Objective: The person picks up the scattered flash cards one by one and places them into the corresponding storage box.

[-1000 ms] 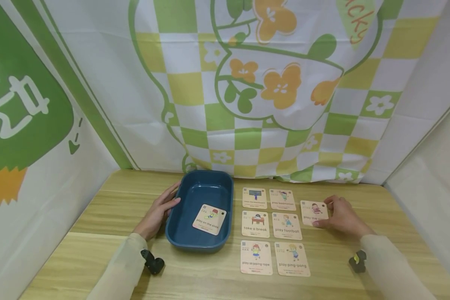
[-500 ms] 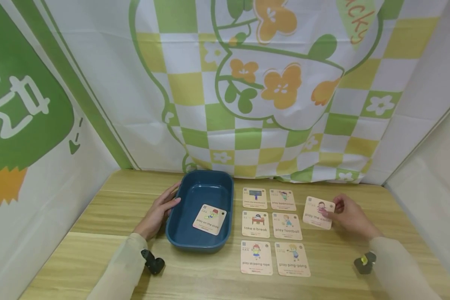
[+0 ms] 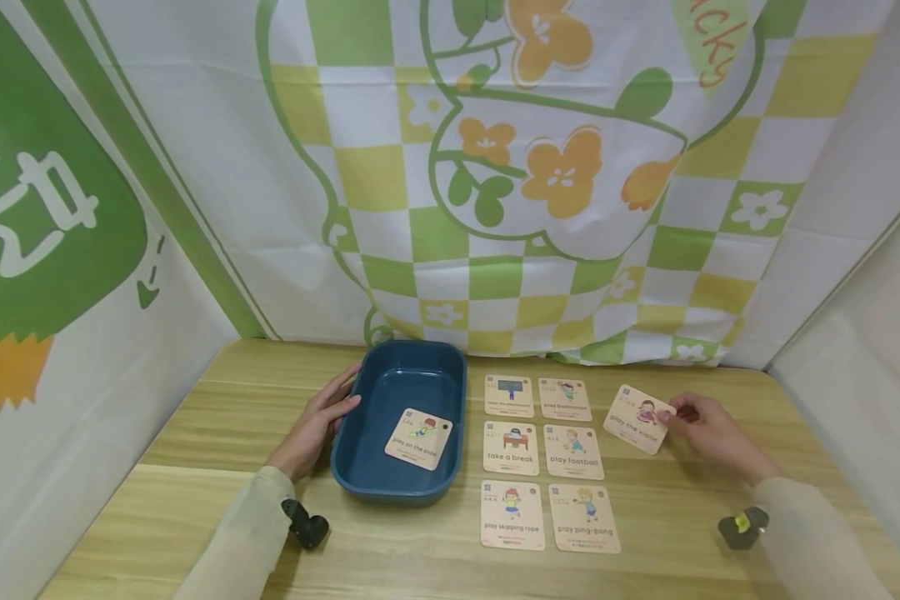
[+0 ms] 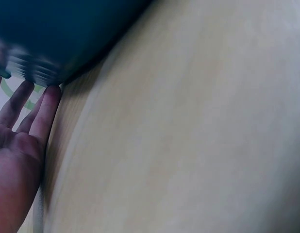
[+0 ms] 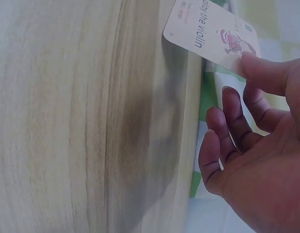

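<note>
one card lies in the tray, six cards on the table right of it.

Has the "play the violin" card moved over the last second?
Yes. The play the violin card, pinched by the right hand, has lifted off the table and tilted, slightly farther right of the play football card.

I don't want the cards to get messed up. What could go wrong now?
The right hand pinches the violin card only by one edge, so it might slip and land on the football card. The left hand just rests against the blue tray, so a bump could slide it.
</note>
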Motion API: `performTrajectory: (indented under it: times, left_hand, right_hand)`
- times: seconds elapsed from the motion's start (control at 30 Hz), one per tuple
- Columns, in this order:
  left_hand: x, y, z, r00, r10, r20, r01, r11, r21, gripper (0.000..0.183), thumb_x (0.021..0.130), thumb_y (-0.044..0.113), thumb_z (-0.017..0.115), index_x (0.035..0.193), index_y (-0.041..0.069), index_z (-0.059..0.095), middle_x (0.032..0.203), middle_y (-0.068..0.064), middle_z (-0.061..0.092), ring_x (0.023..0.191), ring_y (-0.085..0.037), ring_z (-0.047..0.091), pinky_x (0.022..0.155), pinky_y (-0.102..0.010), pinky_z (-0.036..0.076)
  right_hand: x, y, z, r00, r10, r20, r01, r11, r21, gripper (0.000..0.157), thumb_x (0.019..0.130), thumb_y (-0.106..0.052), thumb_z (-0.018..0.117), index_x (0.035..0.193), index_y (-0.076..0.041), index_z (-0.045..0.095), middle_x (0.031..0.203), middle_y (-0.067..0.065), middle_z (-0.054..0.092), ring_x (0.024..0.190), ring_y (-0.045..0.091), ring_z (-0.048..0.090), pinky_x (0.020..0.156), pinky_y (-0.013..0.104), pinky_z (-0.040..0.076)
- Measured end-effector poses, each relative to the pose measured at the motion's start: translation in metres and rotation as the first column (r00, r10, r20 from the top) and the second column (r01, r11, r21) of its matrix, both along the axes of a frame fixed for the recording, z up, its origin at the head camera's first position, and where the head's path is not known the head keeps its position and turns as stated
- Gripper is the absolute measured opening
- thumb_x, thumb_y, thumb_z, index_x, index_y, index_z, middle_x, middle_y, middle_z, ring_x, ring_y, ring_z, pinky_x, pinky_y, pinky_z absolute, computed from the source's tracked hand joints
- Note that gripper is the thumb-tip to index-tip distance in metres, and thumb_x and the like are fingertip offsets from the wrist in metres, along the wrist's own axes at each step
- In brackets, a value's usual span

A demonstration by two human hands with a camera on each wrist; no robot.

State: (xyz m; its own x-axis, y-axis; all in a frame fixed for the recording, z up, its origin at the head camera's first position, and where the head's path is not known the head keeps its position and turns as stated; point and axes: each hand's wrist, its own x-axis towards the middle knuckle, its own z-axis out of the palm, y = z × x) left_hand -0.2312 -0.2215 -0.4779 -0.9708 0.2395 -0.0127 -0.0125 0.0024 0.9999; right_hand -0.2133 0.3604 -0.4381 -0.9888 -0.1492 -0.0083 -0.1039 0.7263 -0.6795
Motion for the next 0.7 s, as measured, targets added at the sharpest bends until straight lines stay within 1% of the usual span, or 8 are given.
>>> performTrajectory:
  times: [0.17, 0.37, 0.6, 0.7]
  left_hand:
    - [-0.001, 0.0, -0.001, 1.0, 0.004, 0.008, -0.004, 1.0, 0.008, 0.063, 0.106, 0.023, 0.054, 0.162, 0.018, 0.027, 0.166, -0.018, 0.02, 0.143, -0.039, 0.037, 0.095, -0.024, 0.048]
    - [0.0, 0.0, -0.001, 1.0, 0.008, 0.015, -0.008, 1.0, -0.01, 0.063, 0.106, 0.023, 0.054, 0.163, 0.02, 0.026, 0.166, -0.018, 0.019, 0.144, -0.039, 0.035, 0.095, -0.022, 0.047]
    - [0.0, 0.001, 0.0, 1.0, 0.012, 0.026, -0.012, 1.0, -0.013, 0.063, 0.106, 0.022, 0.053, 0.162, 0.021, 0.027, 0.166, -0.017, 0.019, 0.145, -0.037, 0.034, 0.095, -0.021, 0.046]
    - [0.0, 0.001, 0.0, 1.0, 0.011, 0.023, -0.011, 1.0, -0.012, 0.063, 0.106, 0.021, 0.053, 0.162, 0.02, 0.027, 0.166, -0.017, 0.019, 0.145, -0.037, 0.034, 0.095, -0.021, 0.046]
  right_hand:
    - [0.003, 0.001, 0.002, 1.0, 0.001, 0.002, -0.001, 1.0, -0.018, 0.025, 0.104, -0.019, 0.06, 0.107, 0.006, 0.063, 0.096, 0.01, 0.064, 0.089, 0.023, 0.057, 0.072, 0.028, 0.047]
    - [0.005, 0.0, 0.005, 1.0, -0.008, -0.011, 0.008, 1.0, -0.02, 0.026, 0.104, -0.02, 0.06, 0.11, 0.006, 0.063, 0.098, 0.011, 0.065, 0.09, 0.022, 0.058, 0.074, 0.028, 0.048]
    - [0.008, -0.004, 0.013, 0.997, -0.015, -0.076, 0.015, 1.0, 0.012, 0.027, 0.104, -0.02, 0.059, 0.11, 0.006, 0.064, 0.102, 0.013, 0.067, 0.095, 0.024, 0.059, 0.077, 0.029, 0.048]
    - [0.008, -0.007, 0.019, 0.994, -0.029, -0.108, 0.032, 0.999, 0.027, 0.028, 0.104, -0.021, 0.06, 0.109, 0.006, 0.064, 0.103, 0.015, 0.068, 0.098, 0.027, 0.059, 0.079, 0.033, 0.048]
